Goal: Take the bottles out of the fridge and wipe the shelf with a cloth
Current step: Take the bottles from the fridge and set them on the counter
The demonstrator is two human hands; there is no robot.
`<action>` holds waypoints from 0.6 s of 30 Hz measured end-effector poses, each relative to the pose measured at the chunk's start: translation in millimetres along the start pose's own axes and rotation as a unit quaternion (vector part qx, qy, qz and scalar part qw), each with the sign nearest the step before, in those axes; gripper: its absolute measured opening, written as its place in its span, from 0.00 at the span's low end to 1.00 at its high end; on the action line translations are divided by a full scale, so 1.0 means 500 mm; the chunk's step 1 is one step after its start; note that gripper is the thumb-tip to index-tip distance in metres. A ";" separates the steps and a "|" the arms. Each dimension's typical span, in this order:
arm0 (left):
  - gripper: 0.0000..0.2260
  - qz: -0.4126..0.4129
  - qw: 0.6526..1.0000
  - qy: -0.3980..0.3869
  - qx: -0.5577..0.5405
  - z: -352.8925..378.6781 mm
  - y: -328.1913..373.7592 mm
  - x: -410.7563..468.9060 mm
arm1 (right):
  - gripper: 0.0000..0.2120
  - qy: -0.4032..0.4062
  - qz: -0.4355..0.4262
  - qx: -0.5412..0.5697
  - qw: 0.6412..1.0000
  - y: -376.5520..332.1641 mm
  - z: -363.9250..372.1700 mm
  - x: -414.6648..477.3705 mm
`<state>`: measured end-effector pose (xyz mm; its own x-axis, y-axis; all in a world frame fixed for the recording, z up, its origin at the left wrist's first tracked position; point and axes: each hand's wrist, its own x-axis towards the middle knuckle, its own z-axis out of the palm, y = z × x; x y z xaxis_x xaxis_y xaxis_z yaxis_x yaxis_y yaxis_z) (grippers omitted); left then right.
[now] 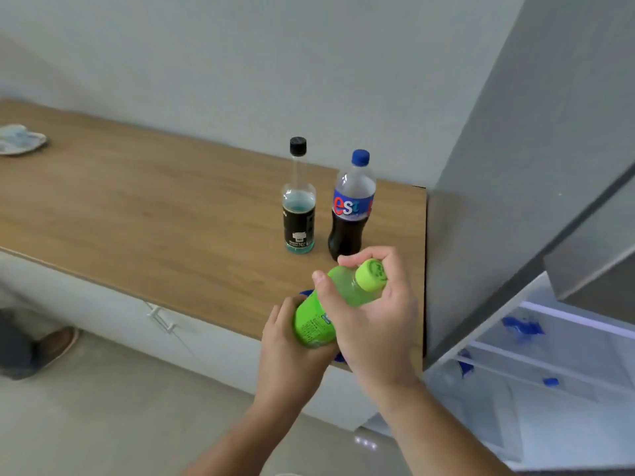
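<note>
A green bottle (314, 319) with a green cap is tilted in the air over the front right corner of the wooden counter (154, 214). My left hand (288, 352) grips its lower body. My right hand (374, 314) wraps its neck just below the cap. Behind it two bottles stand upright on the counter: a clear one with blue liquid and a black cap (298, 204), and a dark cola bottle with a blue cap (352, 207). A pale cloth (20, 139) lies at the counter's far left. The open fridge (549, 355) is at the right, its white shelves showing.
Blue-capped items (522, 326) sit on the fridge shelves. The grey fridge door (591, 242) hangs overhead at the right. White cabinet drawers with a handle (159, 317) run under the counter. A person's shoe (55, 345) rests on the floor at the left.
</note>
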<state>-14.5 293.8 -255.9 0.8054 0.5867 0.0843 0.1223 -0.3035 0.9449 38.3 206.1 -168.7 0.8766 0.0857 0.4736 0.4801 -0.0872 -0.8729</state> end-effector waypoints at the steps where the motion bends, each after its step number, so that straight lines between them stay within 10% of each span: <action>1: 0.22 -0.013 1.000 0.004 -0.017 -0.012 -0.013 0.035 | 0.17 -0.007 -0.004 -0.004 1.000 0.012 0.043 0.017; 18: 0.14 -0.008 1.000 0.009 0.003 -0.003 -0.223 0.378 | 0.15 -0.054 -0.035 -0.114 0.991 0.239 0.376 0.210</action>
<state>123.4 439.5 -344.8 0.7931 0.6046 0.0741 0.1393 -0.2984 0.9442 181.2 391.5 -245.5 0.8376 0.2051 0.5063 0.5462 -0.2986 -0.7826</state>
